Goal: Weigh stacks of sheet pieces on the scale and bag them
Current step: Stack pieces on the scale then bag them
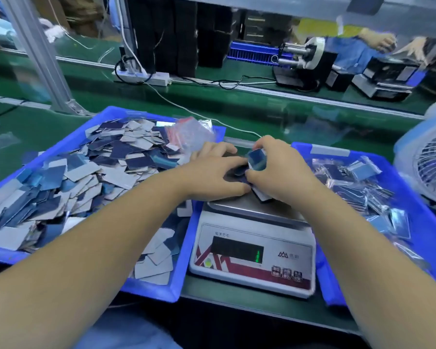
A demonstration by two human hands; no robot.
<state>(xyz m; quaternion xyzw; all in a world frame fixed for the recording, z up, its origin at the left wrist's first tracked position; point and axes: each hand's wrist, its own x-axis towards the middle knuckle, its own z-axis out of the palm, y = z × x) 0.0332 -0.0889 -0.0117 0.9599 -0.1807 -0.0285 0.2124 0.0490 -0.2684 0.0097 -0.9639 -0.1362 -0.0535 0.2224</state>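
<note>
Green desk (275, 114) surface. Two bright blue trays: the left tray (179, 280) holds sheet pieces (116, 175) in dark blue, light blue and pale grey-white; the right tray (428, 238) holds clear bagged pieces (358, 190). White scale (252, 250) with silver pan, black display, green digit, dark red and white angular panel pattern.

Two blue trays (146, 289) (413, 217) — one scale (252, 258) — one fan (428, 165) — two hands (212, 177) (285, 172).

Lighting: bright, even, from overhead; my view shows soft shadows only. Glare: pale streaks on the far green conveyor belt (275, 107). Blur: motion smear throughout, heaviest far right. Distortion: wide-angle bowing at edges; fan (431, 162) stretched.
</note>
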